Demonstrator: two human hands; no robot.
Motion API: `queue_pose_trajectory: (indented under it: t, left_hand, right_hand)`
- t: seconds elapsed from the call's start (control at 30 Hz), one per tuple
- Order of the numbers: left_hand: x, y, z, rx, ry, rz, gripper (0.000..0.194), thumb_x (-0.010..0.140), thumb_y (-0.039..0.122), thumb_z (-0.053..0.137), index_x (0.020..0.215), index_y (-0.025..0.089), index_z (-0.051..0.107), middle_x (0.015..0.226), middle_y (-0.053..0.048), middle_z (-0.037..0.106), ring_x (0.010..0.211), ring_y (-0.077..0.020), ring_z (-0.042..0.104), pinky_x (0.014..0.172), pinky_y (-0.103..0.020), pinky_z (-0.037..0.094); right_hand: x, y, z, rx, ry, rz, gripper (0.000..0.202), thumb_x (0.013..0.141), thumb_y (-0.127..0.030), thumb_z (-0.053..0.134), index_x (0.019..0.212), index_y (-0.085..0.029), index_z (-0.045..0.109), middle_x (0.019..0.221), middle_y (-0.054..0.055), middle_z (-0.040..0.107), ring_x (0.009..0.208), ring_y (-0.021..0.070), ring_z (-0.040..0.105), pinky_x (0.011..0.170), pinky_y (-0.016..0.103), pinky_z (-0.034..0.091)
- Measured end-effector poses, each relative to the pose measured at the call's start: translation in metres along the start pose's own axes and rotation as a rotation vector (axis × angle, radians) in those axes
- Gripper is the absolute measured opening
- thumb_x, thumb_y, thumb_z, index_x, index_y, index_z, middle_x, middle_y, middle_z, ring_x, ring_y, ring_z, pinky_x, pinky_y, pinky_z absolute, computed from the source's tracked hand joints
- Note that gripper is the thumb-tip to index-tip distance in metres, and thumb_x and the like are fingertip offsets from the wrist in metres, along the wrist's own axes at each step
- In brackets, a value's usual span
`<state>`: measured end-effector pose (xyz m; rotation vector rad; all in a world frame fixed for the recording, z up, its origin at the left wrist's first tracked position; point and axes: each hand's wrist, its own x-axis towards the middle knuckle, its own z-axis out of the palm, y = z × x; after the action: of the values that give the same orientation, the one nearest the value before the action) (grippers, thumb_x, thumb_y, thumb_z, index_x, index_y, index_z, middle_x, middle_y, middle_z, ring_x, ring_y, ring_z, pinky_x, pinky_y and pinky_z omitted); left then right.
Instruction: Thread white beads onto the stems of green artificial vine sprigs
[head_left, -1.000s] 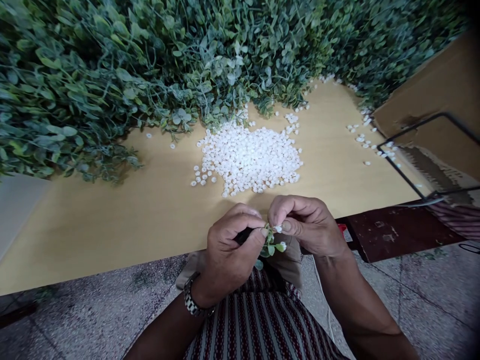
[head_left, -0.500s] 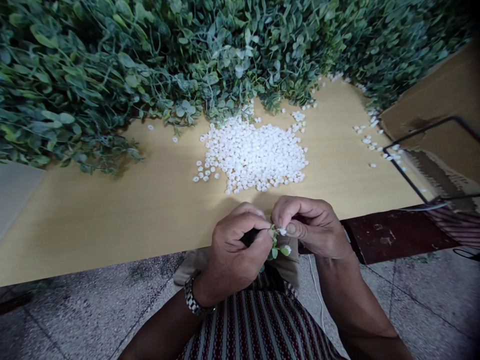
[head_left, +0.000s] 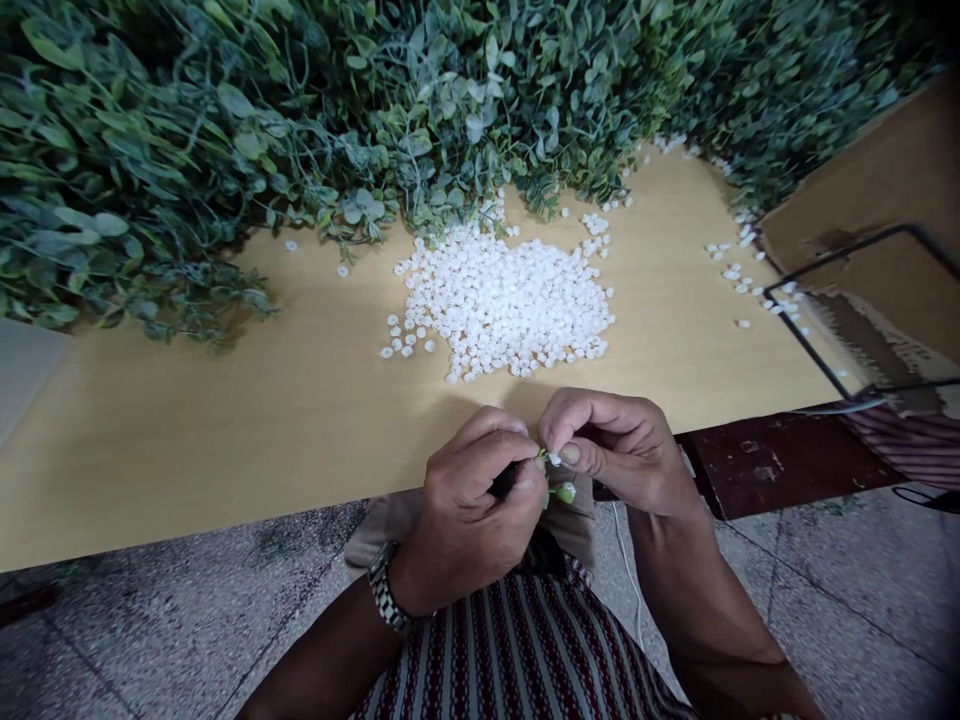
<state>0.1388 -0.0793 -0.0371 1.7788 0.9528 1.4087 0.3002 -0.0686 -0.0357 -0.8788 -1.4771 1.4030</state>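
Note:
Just in front of the table's near edge, my left hand (head_left: 484,500) pinches a small green sprig (head_left: 559,494) with a white bud at its tip. My right hand (head_left: 619,450) meets it from the right, its thumb and forefinger closed on a small white flower piece (head_left: 554,459) against the sprig. The fingers of both hands nearly touch. Beyond them on the table lies a pile of small white pieces (head_left: 517,300). The sprig's lower part is hidden behind my left fingers.
Green artificial foliage (head_left: 420,110) runs along the back of the table (head_left: 225,430). At the right stand a torn cardboard box (head_left: 885,180) and a black wire frame (head_left: 814,352), with loose white pieces beside them. A white cable hangs below the table edge.
The view has shifted slightly. Both hands keep their pinch, and the sprig has turned a little, with less of its leaves showing below the fingers.

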Motion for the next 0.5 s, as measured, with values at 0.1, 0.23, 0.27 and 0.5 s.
queue_pose_trajectory:
  t: [0.1, 0.23, 0.27, 0.5]
  left_hand:
    - [-0.0003, -0.0014, -0.0008, -0.015, -0.014, 0.009, 0.019, 0.073, -0.003, 0.053, 0.071, 0.015, 0.058, 0.070, -0.001, 0.056, 0.065, -0.0101, 0.055, 0.059, -0.021, 0.047]
    - [-0.0009, -0.0045, -0.0018, -0.043, -0.028, 0.014, 0.018, 0.073, -0.004, 0.053, 0.074, 0.013, 0.059, 0.071, -0.003, 0.057, 0.067, -0.0114, 0.055, 0.059, -0.023, 0.048]
    - [-0.0010, -0.0050, -0.0021, -0.044, -0.031, 0.012, 0.018, 0.073, -0.004, 0.054, 0.075, 0.013, 0.059, 0.072, -0.003, 0.057, 0.067, -0.0116, 0.055, 0.059, -0.023, 0.048]
    - [-0.0022, -0.0055, -0.0037, -0.025, -0.030, 0.015, 0.018, 0.075, -0.002, 0.053, 0.075, 0.016, 0.058, 0.072, -0.002, 0.057, 0.066, -0.0115, 0.055, 0.058, -0.023, 0.048]
  right_hand:
    - [0.0008, -0.0003, -0.0005, 0.026, -0.018, 0.030, 0.006, 0.081, -0.022, 0.065, 0.077, -0.017, 0.065, 0.065, 0.001, 0.059, 0.058, 0.0101, 0.053, 0.053, 0.025, 0.046]
    - [0.0032, -0.0018, 0.0007, 0.017, -0.031, 0.027, 0.006, 0.081, -0.022, 0.065, 0.076, -0.017, 0.065, 0.065, 0.000, 0.059, 0.058, 0.0101, 0.052, 0.052, 0.024, 0.044]
    - [0.0039, -0.0025, 0.0012, 0.005, -0.025, 0.021, 0.007, 0.081, -0.022, 0.065, 0.076, -0.017, 0.065, 0.065, 0.000, 0.059, 0.057, 0.0101, 0.052, 0.052, 0.024, 0.044]
    - [0.0059, -0.0053, 0.0041, -0.094, -0.036, 0.005, 0.011, 0.082, -0.025, 0.063, 0.075, -0.017, 0.061, 0.063, -0.001, 0.057, 0.056, 0.0095, 0.050, 0.050, 0.023, 0.042]
